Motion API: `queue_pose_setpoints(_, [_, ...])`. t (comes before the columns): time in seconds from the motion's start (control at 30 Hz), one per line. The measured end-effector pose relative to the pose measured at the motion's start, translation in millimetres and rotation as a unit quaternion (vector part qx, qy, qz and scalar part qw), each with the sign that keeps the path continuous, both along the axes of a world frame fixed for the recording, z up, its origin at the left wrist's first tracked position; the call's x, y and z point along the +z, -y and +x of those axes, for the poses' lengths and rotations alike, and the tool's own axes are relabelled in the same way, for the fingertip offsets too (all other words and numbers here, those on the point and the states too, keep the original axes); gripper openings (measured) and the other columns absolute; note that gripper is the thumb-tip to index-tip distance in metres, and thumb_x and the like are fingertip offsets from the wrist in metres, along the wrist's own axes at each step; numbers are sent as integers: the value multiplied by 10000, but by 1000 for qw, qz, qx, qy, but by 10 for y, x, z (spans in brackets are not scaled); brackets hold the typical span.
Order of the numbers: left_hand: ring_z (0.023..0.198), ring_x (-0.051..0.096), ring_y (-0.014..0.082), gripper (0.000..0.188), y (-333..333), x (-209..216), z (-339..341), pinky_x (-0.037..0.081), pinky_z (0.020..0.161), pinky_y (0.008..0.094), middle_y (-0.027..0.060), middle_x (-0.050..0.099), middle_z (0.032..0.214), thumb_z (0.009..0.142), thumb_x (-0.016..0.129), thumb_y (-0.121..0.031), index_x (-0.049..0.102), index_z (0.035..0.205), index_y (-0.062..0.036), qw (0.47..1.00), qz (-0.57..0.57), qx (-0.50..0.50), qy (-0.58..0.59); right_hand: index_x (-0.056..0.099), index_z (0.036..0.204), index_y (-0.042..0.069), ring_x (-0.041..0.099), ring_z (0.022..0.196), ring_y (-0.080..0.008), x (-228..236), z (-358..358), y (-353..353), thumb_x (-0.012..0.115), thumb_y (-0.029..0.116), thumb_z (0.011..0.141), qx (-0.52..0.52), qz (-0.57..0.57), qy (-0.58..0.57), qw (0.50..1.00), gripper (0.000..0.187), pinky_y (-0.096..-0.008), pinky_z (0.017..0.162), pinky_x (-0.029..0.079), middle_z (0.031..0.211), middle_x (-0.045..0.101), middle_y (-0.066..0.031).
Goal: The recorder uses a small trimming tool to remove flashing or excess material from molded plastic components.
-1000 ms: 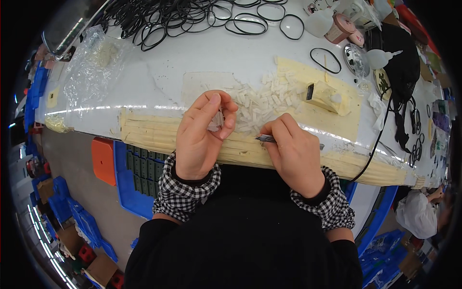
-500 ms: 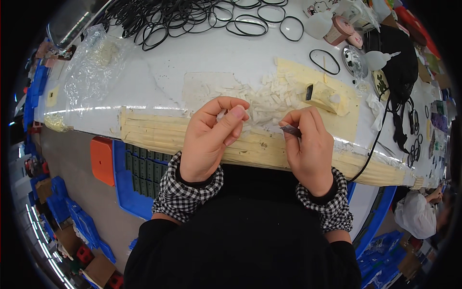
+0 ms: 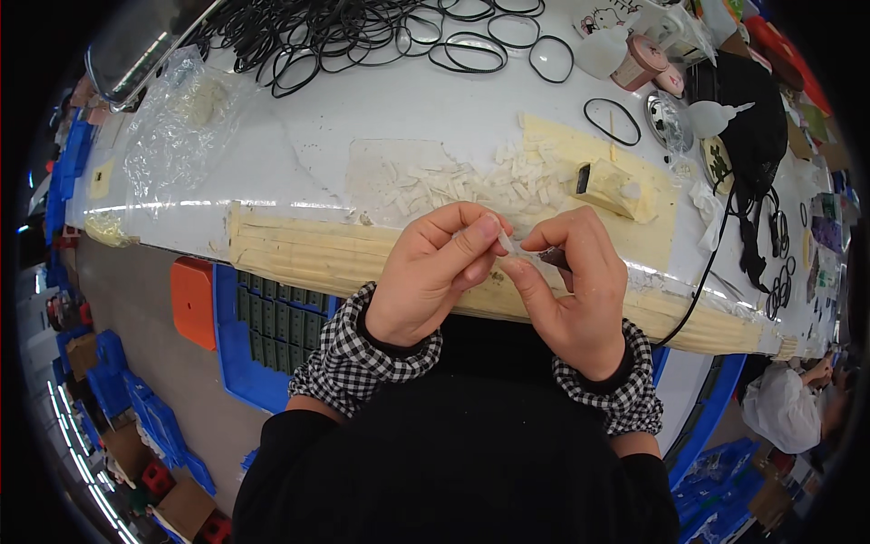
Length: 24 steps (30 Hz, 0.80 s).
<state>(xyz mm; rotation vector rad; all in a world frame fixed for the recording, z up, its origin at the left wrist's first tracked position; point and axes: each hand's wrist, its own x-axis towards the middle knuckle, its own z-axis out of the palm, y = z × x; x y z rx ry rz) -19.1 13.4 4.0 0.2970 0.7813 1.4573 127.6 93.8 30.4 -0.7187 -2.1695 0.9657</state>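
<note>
Between the thumb and forefinger of my left hand [image 3: 433,270] is a small whitish strip [image 3: 506,241], its end sticking out toward the right. My right hand [image 3: 580,290] holds a thin dark blade-like piece [image 3: 555,258] against its curled fingers. The right thumb and fingertip come close around the strip's free end; whether they touch it I cannot tell. Both hands are above the table's taped front edge [image 3: 308,257]. Just beyond them lies a scatter of whitish strips [image 3: 521,186], partly on a yellow sheet [image 3: 657,231].
Black rubber rings [image 3: 299,41] are heaped at the far side, with one loose ring [image 3: 612,121] nearer. A yellow-taped block [image 3: 612,188] stands right of the strips. Crumpled clear plastic [image 3: 186,118] lies left. Below the table are a blue crate [image 3: 227,335] and an orange stool [image 3: 193,302].
My left hand has moved right, close to the right hand, and the strip now shows at its fingertips. The right thumb and forefinger have spread toward it, the dark piece shifting deeper into the hand.
</note>
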Motion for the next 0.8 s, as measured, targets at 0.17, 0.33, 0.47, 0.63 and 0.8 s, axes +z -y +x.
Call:
queue_pose_setpoints(0.17, [623,408,34,145,1,-3,-16,344,574,171,2,583,818,944,560,-145,601,960,-8,1000,-4,0,-8,587,843,26,603,611,-194,3,23,3,706,32,753,10,0,17,1000,150,-278,521,477,750,558,-67])
queue_pose_setpoints(0.33, [632,410,39,142,-3,33,3,349,583,179,12,595,807,936,570,-132,609,960,2,1000,6,-3,-20,590,863,21,581,592,-166,-22,27,29,673,9,790,13,-38,6,999,111,-256,527,450,745,555,-69])
queue_pose_setpoints(0.47, [645,416,48,154,-20,73,6,365,599,196,12,593,804,928,590,-142,615,963,6,998,55,-18,-25,586,880,4,530,578,-129,78,71,5,642,18,826,51,-216,8,975,79,-232,518,398,734,544,-65])
queue_pose_setpoints(0.63, [659,428,59,130,-5,-85,-8,374,616,210,11,591,825,924,602,-158,605,931,-28,994,103,-24,9,586,871,2,494,572,-139,115,85,-15,628,42,845,102,-296,15,950,64,-236,505,374,735,548,-69])
queue_pose_setpoints(0.8, [651,414,55,132,-10,-129,9,357,610,208,-6,554,782,926,602,-179,580,900,-52,995,83,-35,33,595,873,26,525,561,-176,2,67,1,665,75,814,112,-97,-15,989,104,-262,496,403,743,560,-76])
